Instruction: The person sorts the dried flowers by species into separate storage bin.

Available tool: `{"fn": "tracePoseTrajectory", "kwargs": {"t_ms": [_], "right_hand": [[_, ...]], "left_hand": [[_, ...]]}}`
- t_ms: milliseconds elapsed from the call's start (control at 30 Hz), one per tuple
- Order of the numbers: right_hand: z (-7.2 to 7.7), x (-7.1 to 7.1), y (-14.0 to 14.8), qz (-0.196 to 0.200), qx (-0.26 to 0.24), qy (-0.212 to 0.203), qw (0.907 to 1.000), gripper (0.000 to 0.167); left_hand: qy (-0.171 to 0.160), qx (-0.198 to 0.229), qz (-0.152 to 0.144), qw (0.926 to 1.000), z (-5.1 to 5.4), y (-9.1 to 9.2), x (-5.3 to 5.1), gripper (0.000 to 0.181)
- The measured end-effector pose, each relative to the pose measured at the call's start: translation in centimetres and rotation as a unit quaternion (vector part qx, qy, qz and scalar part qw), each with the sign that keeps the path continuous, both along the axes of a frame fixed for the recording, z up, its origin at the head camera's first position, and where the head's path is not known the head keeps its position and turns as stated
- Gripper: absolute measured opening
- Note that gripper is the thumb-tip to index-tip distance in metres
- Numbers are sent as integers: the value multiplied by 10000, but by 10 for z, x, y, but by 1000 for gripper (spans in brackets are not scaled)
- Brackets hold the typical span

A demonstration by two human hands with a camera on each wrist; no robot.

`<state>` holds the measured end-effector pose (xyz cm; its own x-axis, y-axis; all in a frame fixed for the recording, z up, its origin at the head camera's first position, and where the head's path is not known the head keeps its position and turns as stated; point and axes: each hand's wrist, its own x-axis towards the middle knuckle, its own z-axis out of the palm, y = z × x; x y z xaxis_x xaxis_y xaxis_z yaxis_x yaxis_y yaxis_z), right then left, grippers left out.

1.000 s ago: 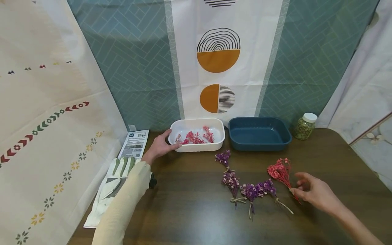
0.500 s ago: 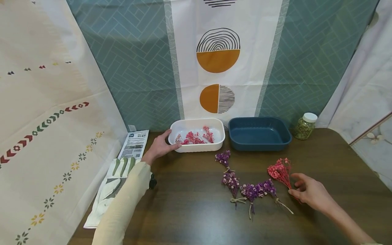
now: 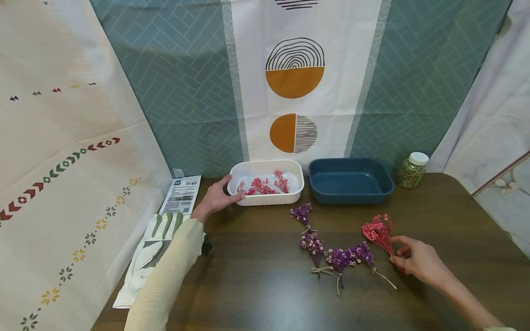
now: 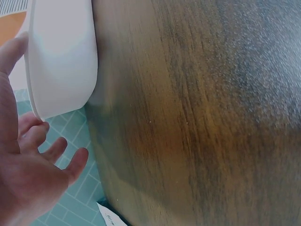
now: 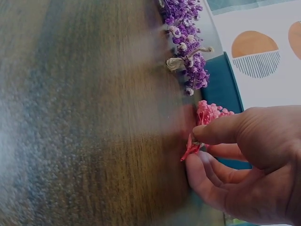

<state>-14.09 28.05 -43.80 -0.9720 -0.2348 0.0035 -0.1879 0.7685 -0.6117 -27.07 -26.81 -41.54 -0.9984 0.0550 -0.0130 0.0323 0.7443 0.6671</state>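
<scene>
In the head view, my left hand holds the left end of a white rectangular tray, thumb along the front rim and fingers at the end wall. Sprigs of pink dried flowers lie inside that tray. At the right, my right hand pinches the stems of a bunch of pink dried flowers lying on the table. The right wrist view has thumb and fingers around the stem ends. Small purple dried-flower bunches tied with twine lie left of the pink bunch.
A dark blue tray stands right of the white one. Beyond it is a jar with a white lid. At the left lie a white work glove and a printed packet. A patterned cloth hangs behind the table.
My right hand has shifted slightly left, and its fingers have come together on the pink bunch's stems. The left hand and white tray have stayed still.
</scene>
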Motion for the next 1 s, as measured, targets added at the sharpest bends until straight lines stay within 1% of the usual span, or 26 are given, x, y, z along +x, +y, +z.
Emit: {"fn": "tracePoseTrajectory", "kwargs": {"t_ms": [100,267,600,833,1000], "right_hand": [[-1,1,-1,43,-25,36,10000,42],[-3,3,-1,74,-240,-63,9997,39],[-4,3,1,38,-295,-14,9996,38],[-3,4,1,-11,-396,125,9991,39],[-1,3,0,24,-436,408,9982,38]], "left_hand": [[-4,-1,-12,10000,0,0,0,103],[3,-28,-12,10000,0,0,0,103],[17,-17,-6,10000,1,0,1,102],[39,26,-14,10000,1,1,1,102],[75,68,-23,9999,0,0,1,100]]}}
